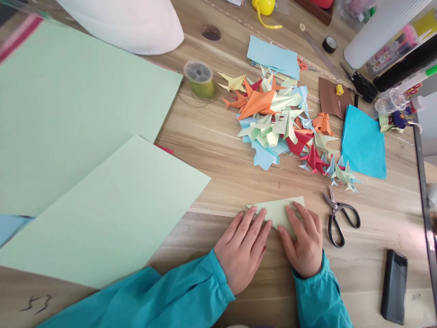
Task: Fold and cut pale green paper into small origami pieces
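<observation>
A small folded piece of pale green paper [276,209] lies flat on the wooden table in front of me. My left hand [241,248] rests palm down, its stretched fingertips touching the paper's left part and lower edge. On the right part press the spread fingers of my right hand [303,239], with the thumb at the lower edge. Neither hand grips anything. Black-handled scissors [336,207] lie just right of my right hand, blades partly apart. Beyond the paper is a heap of folded paper pieces [269,114] in orange, red, green, blue and yellow.
Large pale green sheets [112,218] cover the left side. A thread spool [201,79] stands behind them. Bright blue paper [363,141] and a phone [394,287] lie on the right. Light blue paper [273,55] and a tape roll [329,44] are at the back.
</observation>
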The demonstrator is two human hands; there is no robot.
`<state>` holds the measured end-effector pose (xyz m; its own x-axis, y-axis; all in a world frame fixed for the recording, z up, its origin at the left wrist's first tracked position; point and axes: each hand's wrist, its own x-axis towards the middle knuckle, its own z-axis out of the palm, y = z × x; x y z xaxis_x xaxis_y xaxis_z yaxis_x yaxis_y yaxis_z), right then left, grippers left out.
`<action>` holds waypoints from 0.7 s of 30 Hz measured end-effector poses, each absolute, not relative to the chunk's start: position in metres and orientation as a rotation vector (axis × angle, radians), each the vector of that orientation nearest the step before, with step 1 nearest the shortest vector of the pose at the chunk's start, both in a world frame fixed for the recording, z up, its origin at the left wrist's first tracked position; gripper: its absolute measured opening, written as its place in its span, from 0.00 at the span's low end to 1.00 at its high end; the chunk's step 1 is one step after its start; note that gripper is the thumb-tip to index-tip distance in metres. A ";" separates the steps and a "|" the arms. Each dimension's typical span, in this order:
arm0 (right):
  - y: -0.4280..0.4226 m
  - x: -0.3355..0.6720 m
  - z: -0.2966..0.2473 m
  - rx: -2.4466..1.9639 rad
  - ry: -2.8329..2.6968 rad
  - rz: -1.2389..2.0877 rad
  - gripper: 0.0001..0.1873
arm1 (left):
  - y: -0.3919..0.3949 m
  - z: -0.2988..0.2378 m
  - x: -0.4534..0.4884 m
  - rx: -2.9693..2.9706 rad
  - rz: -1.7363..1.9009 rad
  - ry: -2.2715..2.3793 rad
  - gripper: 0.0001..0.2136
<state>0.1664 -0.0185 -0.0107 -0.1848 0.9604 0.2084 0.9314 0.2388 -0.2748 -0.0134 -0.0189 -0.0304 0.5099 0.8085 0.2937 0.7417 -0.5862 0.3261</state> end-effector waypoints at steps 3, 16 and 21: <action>-0.018 0.166 -0.010 -1.777 -2.189 0.140 0.23 | -0.018 -0.029 -0.014 2.589 0.615 1.334 0.20; -0.018 0.165 -0.011 -1.838 -2.225 0.123 0.25 | -0.017 -0.022 -0.013 2.531 0.513 1.350 0.20; -0.017 0.164 -0.010 -1.852 -2.234 0.125 0.25 | -0.016 -0.022 -0.014 2.550 0.479 1.339 0.20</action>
